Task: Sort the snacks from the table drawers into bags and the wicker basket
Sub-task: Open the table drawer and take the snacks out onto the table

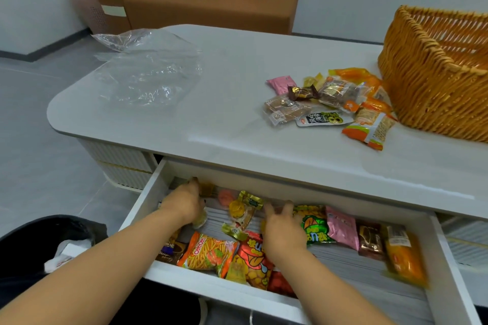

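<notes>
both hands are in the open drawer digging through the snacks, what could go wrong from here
1. The left hand reaches far back under the table top; knuckles could scrape its underside, or small sweets get pushed out of sight.
2. The snack pile sits loose beside the wicker basket; a passing arm could sweep packets off.
3. The clear plastic bag lies flat near the far edge and may slide off.

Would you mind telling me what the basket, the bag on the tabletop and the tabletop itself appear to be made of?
Wicker basket: woven cane or rattan, orange-brown, slightly glossy; the interlaced strands show plainly. Bag: thin clear plastic film, crinkled, with shiny highlights and the table visible through it. Tabletop: smooth pale grey slab with a soft sheen and faint reflections; possibly sintered stone or laminate, but the look leaves that open.
</notes>
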